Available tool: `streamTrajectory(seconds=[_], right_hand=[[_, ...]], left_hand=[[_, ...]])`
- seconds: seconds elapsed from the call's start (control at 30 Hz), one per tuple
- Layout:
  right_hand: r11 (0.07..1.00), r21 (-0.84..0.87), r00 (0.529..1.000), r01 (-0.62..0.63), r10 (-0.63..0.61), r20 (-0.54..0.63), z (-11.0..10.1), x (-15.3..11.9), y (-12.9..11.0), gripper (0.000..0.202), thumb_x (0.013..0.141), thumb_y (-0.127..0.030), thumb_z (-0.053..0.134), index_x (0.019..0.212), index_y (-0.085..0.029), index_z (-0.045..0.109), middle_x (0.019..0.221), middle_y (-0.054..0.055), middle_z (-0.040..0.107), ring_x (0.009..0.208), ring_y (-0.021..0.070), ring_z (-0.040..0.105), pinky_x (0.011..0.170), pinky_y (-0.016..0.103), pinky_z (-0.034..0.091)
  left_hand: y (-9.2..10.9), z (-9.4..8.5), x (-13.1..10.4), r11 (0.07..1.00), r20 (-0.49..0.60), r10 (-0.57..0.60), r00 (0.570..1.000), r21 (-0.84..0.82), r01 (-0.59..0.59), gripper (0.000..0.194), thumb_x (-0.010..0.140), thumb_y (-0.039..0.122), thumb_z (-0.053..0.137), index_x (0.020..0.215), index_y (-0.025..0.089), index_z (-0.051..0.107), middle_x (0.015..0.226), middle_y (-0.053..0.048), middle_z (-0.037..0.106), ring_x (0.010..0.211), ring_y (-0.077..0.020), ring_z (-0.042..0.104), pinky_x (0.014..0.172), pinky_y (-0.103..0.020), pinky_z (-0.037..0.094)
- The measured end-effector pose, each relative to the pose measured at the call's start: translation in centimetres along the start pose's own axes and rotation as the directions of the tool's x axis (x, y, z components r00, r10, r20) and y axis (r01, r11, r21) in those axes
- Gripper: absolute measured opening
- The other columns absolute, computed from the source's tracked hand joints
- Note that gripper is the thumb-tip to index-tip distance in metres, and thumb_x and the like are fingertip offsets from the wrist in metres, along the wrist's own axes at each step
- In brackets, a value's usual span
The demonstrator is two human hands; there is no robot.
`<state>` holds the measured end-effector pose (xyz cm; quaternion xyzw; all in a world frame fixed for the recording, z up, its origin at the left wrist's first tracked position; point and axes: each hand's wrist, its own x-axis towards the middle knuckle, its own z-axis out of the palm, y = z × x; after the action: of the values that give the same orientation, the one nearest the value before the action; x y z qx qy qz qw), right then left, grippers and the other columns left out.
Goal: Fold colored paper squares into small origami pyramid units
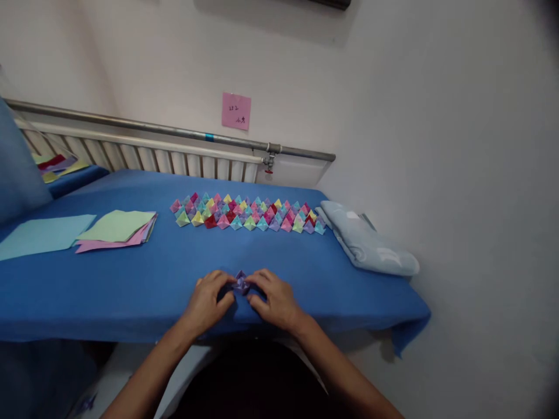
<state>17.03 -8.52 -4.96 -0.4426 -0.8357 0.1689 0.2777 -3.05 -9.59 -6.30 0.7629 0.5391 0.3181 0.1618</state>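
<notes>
A small purple folded paper piece is near the front edge of the blue-covered table, between my two hands. The fingertips of my left hand hold its left side. On its right side, my right hand grips it with fingertips, the thumb a little lower. Beyond my hands, several folded paper pieces in many colours stand in close rows across the table.
At the left lie a stack of coloured paper and light blue sheets. A folded pale blue cloth rests at the right end. Behind the table are a radiator, a pipe and a wall with a pink note.
</notes>
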Motion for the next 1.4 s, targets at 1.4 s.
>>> streamTrajectory(seconds=[1.4], right_hand=[[0.979,0.173,0.994,-0.112,0.110,0.020,0.9,2.1,-0.1,0.017,0.071,-0.011,0.061,0.082,-0.023,0.067,0.069,-0.005,0.052,0.063,0.0106,0.048,0.061,0.021,0.036]], left_hand=[[0.4,0.9,1.0,0.999,0.019,-0.035,0.999,0.042,0.035,0.009,0.079,0.026,0.058,0.083,0.020,0.062,0.083,-0.004,0.056,0.082,-0.0218,0.056,0.075,-0.033,0.043]])
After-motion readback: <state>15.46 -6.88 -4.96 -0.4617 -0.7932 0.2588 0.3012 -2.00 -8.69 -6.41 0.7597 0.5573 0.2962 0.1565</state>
